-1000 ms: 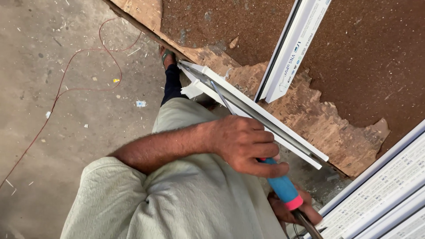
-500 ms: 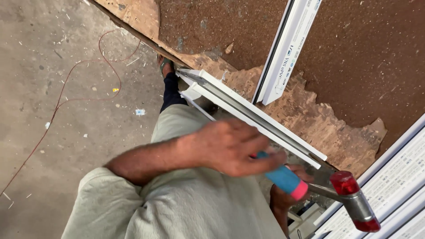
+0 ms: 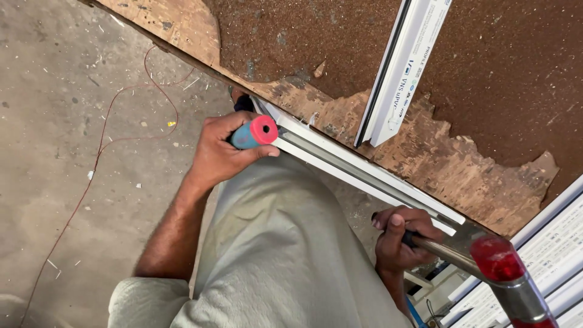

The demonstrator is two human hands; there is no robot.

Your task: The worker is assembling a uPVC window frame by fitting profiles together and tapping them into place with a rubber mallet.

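Nearest the camera, a pale grey-green garment [image 3: 285, 255] is seen covering the person's body and thigh, filling the lower middle of the view. At the lower right, a red knob [image 3: 497, 257] on a shiny metal lever [image 3: 480, 261] is seen very close to the lens and blurred. The right hand [image 3: 401, 240] is closed around the dark near part of that lever, thumb on top and fingers wrapped fully round it, just below the end of a long white window-frame profile [image 3: 364, 167].

Further out, the left hand [image 3: 223, 152] is clenched round a blue tool handle with a pink end cap [image 3: 255, 132]; only the handle is shown, the working end being hidden behind the fist. The handle is held right against the far end of the same white profile, which runs diagonally between the two hands along the edge of a worn chipboard bench top [image 3: 486, 85]. The bench's pale facing is torn away in ragged patches, and brown board is exposed.

On the bench a second white profile with printed film [image 3: 404, 67] is laid, angled up toward the top edge. At the far right, stacked white profiles [image 3: 559, 255] are seen.

No container is shown. Beyond, on the left, a dusty concrete floor [image 3: 61, 121] is crossed by a thin red wire [image 3: 103, 146].
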